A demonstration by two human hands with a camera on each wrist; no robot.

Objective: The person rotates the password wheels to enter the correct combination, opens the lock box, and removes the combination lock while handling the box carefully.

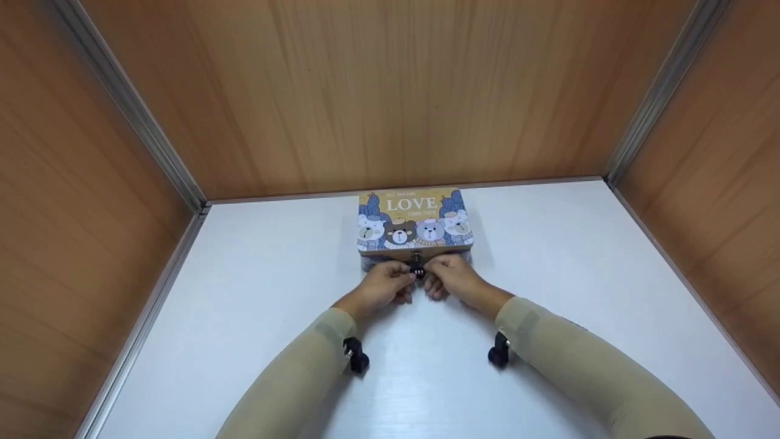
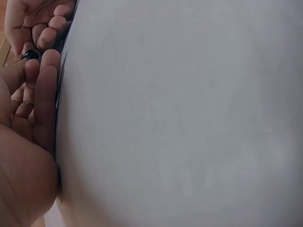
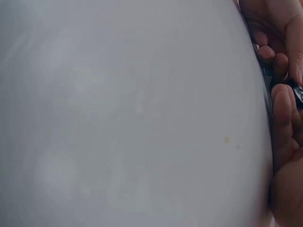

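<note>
A box (image 1: 414,222) with cartoon bears and the word LOVE on its lid stands closed at the back middle of the table. On its front clasp (image 1: 417,256) hangs a small black padlock (image 1: 417,272) with light marks on its face. From the left, my left hand (image 1: 382,283) pinches the padlock between thumb and fingers. My right hand (image 1: 458,279) grips it from the other side. Both wrist views catch the padlock (image 2: 31,55) only at the frame edge, partly covered by fingers. Whether its shackle is locked cannot be seen.
The white tabletop (image 1: 274,262) is bounded by a wooden back panel (image 1: 390,91) close behind the box, with wooden side panels (image 1: 79,231) joined by metal rails. A black wrist device (image 1: 356,355) is strapped on each sleeve.
</note>
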